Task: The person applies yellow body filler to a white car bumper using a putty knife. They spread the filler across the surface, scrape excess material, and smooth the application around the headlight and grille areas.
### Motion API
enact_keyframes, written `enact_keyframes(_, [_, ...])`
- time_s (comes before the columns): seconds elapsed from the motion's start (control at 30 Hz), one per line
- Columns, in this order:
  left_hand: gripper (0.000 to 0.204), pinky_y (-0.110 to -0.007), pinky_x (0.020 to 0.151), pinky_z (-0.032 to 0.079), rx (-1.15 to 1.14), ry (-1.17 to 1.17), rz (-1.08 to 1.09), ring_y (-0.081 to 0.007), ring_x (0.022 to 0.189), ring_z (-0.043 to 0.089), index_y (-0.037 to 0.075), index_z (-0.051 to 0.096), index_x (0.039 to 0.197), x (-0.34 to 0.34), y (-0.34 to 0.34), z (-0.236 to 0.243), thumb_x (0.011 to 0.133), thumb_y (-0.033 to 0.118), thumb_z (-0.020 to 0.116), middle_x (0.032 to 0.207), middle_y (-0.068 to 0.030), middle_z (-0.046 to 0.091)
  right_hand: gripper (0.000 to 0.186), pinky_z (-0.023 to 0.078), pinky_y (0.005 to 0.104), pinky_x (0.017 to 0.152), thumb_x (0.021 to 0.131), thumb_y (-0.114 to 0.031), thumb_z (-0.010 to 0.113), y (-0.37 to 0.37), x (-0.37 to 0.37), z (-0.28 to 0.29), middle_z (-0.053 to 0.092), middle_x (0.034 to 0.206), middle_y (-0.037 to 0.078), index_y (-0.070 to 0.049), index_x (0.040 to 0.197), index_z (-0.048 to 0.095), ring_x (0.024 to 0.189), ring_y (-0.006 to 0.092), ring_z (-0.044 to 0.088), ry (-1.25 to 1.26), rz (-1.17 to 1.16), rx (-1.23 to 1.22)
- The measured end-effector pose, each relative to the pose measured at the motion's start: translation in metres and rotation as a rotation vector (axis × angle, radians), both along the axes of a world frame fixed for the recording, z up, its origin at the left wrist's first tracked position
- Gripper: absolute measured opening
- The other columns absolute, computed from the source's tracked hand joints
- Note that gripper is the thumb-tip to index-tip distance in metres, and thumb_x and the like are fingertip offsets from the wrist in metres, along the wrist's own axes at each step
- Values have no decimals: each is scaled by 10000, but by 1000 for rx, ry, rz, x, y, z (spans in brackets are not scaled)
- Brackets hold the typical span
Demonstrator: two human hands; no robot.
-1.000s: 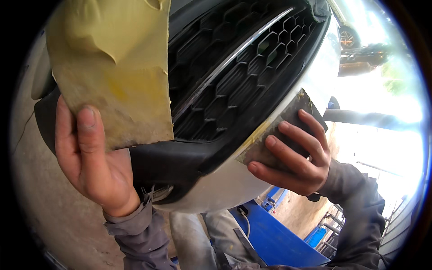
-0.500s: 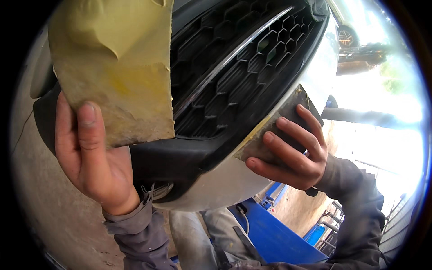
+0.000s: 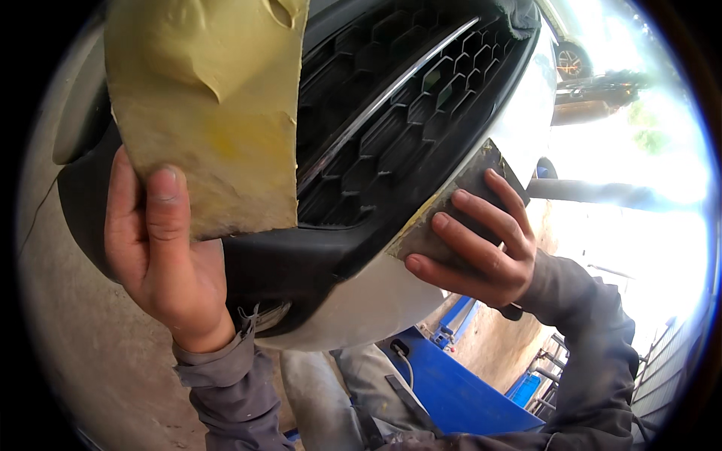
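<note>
My left hand (image 3: 169, 263) grips the lower edge of a flat mixing board (image 3: 207, 150), thumb on the face toward me. Thick pale-yellow putty coats the board's upper part; smears stain its lower part. My right hand (image 3: 489, 248) is closed on a dark, flat putty spreader (image 3: 475, 174), fingers spread across its face. A strip of yellow putty lines the spreader's left edge, which lies along the border of the black grille (image 3: 391, 143) and the white car bumper (image 3: 368, 312). Whether that edge touches the bumper, I cannot tell. The board hides part of the grille.
A chrome strip (image 3: 391, 94) crosses the grille. Dark cloth (image 3: 519, 16) lies at its top end. Below the bumper are my legs (image 3: 320, 387) and a blue panel (image 3: 451, 383) with a cable. Another car's wheel (image 3: 573, 60) shows at the upper right, in bright light.
My left hand and the board have shifted slightly right and down relative to the grille. The spreader and my right hand sit slightly further left in view, as does the bumper.
</note>
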State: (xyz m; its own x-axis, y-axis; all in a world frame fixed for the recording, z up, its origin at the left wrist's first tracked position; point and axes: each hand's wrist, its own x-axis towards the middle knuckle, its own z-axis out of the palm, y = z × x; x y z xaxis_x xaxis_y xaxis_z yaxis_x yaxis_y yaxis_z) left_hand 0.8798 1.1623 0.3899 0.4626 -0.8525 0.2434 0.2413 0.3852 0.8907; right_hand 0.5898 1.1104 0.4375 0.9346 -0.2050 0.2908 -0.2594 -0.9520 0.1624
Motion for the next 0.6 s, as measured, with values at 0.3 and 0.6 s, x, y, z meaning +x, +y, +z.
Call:
enact_keyframes(0.3, [301,-257,877,406,42,281,92,-127,990,523,-50,524,1193,-15,23,11,947,122,543,1120,-86,581,452,466,512,964,769,-65,688,35,-18,48,569,1168,76,-269,1172,664,1098,268,566,199,-110,216])
enact_keyframes(0.6, [113,-238,581,432,265,264,-375,-62,642,529,-24,615,979,-101,141,63,919,55,560,710,-25,630,455,463,365,956,842,162,454,86,15,178,560,1222,223,40,1274,527,1131,318,573,-533,-214,1488])
